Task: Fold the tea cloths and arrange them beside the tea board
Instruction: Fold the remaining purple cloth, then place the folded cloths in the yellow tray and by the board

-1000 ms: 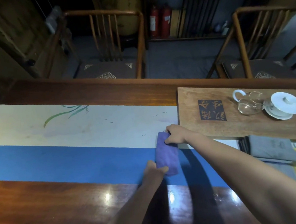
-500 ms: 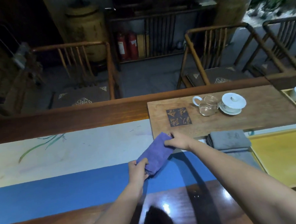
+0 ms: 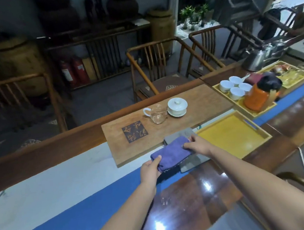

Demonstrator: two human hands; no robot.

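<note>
Cloth (image 3: 171, 152) long axis near-left to far-right.

A tea room or tea house is showing here. A long polished wooden desk (image 3: 183, 200) is carrying a wooden tea board (image 3: 135, 144) stamped with carved characters, and on that board a white lidded gaiwan (image 3: 177, 106) is standing just beside a glass pitcher (image 3: 156, 114). To the right of the board, small white cups (image 3: 235, 87) are sitting in a bamboo tray (image 3: 217, 87), with a steel kettle (image 3: 253, 59) behind them. Beyond the board, wooden armchairs (image 3: 159, 67) are facing the desk, and large earthen jars (image 3: 12, 61) are standing against the back wall
</note>
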